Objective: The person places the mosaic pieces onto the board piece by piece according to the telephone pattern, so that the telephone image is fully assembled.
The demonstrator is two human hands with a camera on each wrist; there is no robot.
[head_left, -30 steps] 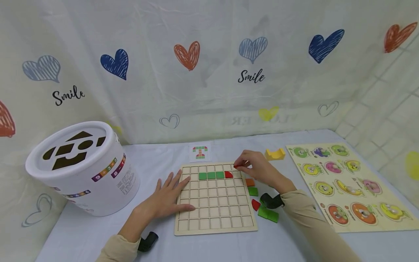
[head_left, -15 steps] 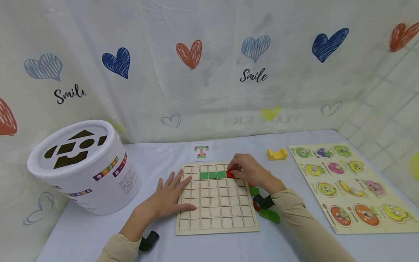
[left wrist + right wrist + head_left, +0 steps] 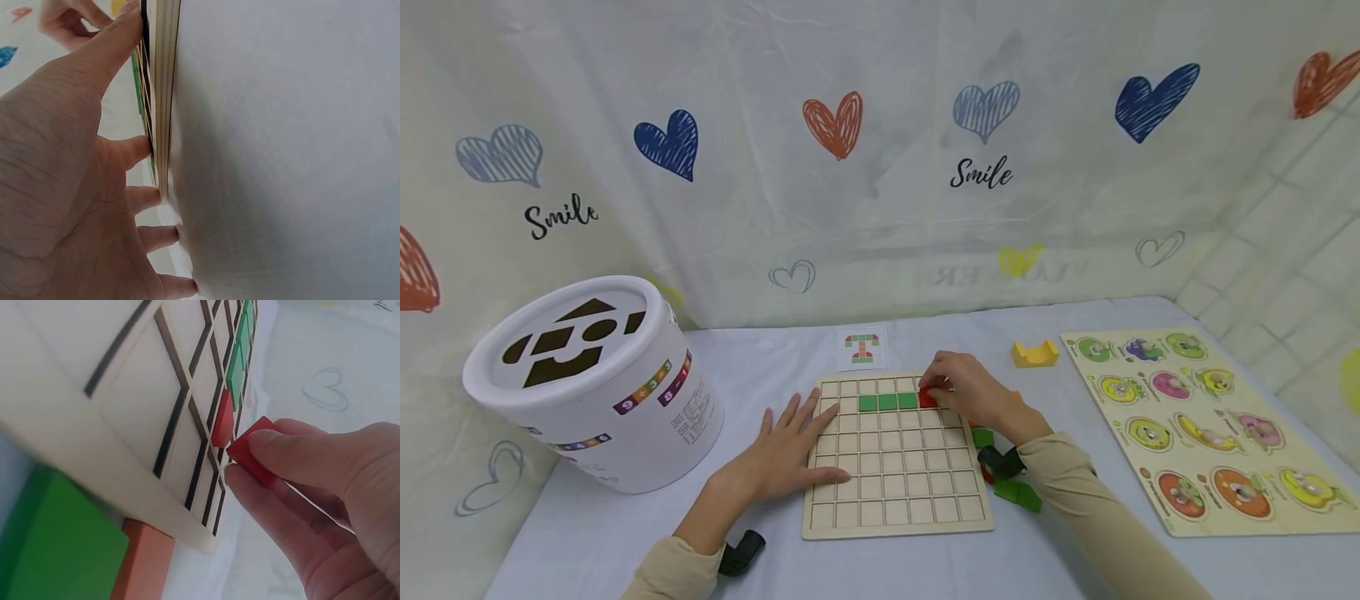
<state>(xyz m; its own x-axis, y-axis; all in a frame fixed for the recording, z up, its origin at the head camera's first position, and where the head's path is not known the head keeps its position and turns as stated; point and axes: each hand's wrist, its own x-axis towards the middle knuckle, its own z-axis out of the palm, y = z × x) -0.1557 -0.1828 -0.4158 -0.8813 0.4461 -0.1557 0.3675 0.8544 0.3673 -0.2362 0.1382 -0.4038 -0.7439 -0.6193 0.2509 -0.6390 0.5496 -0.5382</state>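
The red tile (image 3: 242, 450) was at my right fingertips, pinched between thumb and fingers and tilted; my grip covered much of it, so I could not make out a long axis. My right hand (image 3: 972, 392) was plainly the nearer one. What counted, I judged, was the small offset to a second red tile (image 3: 223, 422) set in the grid just left of those fingertips; I could not tell whether the two touched. Further left, toward my other hand, three green squares (image 3: 887, 402) carried that row on, running crosswise between my hands.

The gridded board (image 3: 917, 530) lay between and under both. My left hand (image 3: 782, 457) was spread over its left edge, thumb and index finger on the board, the outer fingers past the edge.

Under my right forearm, beside the board's right edge, were an orange block (image 3: 144, 559) and green blocks (image 3: 1017, 494) on the tabletop (image 3: 760, 350). Beyond my hands stood a pattern card (image 3: 862, 348), lying flat, with a yellow arch block (image 3: 1034, 356) to its right.
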